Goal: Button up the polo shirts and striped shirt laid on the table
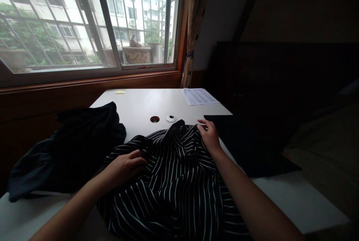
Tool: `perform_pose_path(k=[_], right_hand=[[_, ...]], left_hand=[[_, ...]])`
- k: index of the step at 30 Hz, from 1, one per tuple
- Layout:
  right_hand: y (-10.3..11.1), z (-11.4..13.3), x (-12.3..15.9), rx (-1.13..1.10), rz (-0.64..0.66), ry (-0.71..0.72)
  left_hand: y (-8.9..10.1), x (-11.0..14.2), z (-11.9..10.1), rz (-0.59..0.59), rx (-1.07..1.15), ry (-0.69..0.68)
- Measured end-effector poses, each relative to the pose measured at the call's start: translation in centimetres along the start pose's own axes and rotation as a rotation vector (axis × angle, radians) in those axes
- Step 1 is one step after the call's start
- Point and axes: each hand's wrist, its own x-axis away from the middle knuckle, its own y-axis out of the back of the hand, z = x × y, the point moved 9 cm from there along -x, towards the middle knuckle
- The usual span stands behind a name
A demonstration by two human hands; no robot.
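A black shirt with white stripes (171, 181) lies crumpled across the near part of the white table, its dark collar toward the window. My left hand (126, 167) is on the shirt's left side, fingers bent and closed on the cloth; the fingertips are partly hidden. At the shirt's upper right, by the shoulder, my right hand (209, 134) pinches the edge of the fabric, with one finger lifted a little away from the others.
Dark clothes (84, 147) are heaped on the left of the white table (140, 101). A dark folded cloth (252, 151) lies on the right. Farther back are a round hole (155, 119), its white cap (171, 118), printed papers (199, 96) and a yellow note (120, 91). A barred window stands behind.
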Motion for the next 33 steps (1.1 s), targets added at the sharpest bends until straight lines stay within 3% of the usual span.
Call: perform_pose_path(k=[5,9,12,16,18,25,28,33], right_hand=[[-1.5,7.8,2.7,0.216,0.079,0.454],[-4.1,11.0,5.3,0.204,0.363,0.61],[-6.1,11.4,6.9,0.104,0.596,0.528],[-9.2,10.4,10.0,-0.014,0.902,0.267],[-10.5,9.7,11.6,-0.047,0.983,0.155],[-13.1,8.8,13.6,-0.317,0.97,-0.034],[-13.4,8.5,13.2,-0.473,0.949,-0.116],[-12.8,7.8,11.6,-0.58,0.793,-0.172]], left_hand=[[0.4,-0.1,0.2,-0.049,0.017,0.01],[1.5,-0.1,0.2,-0.14,0.056,0.011],[2.3,-0.1,-0.2,-0.204,0.082,-0.002],[3.2,0.0,-0.7,-0.291,0.058,-0.015],[3.5,0.1,-0.8,-0.334,0.032,-0.017],[4.1,0.3,-1.8,-0.437,-0.035,-0.062],[3.7,0.1,-2.0,-0.41,-0.057,-0.071],[2.3,-0.3,-1.9,-0.318,-0.13,-0.078]])
